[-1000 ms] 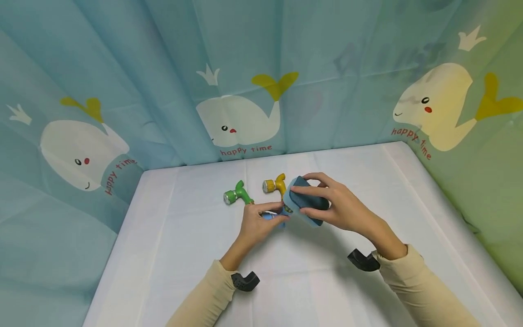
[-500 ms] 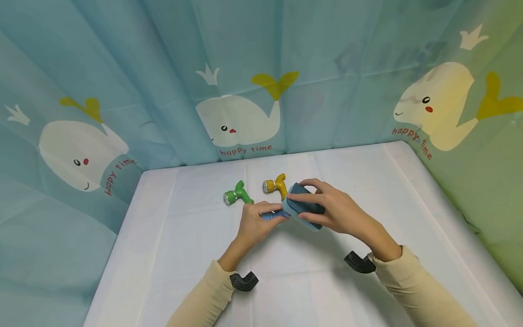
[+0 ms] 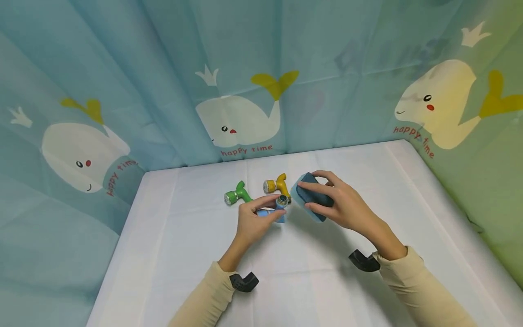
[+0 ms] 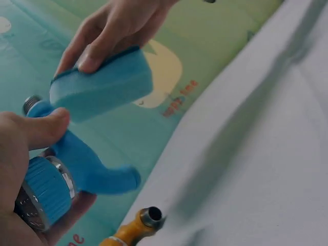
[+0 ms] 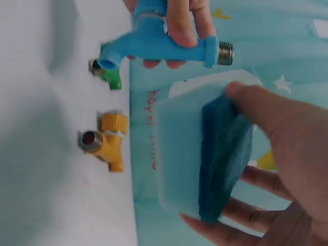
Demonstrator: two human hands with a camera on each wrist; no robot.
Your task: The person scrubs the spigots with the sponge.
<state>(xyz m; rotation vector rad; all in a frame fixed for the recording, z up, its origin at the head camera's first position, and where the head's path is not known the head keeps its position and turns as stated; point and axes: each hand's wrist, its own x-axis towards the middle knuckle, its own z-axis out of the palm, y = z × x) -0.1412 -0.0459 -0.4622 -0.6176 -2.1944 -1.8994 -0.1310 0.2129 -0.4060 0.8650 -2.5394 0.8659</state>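
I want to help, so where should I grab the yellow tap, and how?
Try pinching the yellow tap by its round, ribbed knob, coming down from above. It lies on the table, and in the head view the knob sticks out left, away from the sponge. Those ridges should help stop slipping.

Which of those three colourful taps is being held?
The blue tap: it is pinched in the person's left grip, while the green tap and yellow tap lie on the white table.
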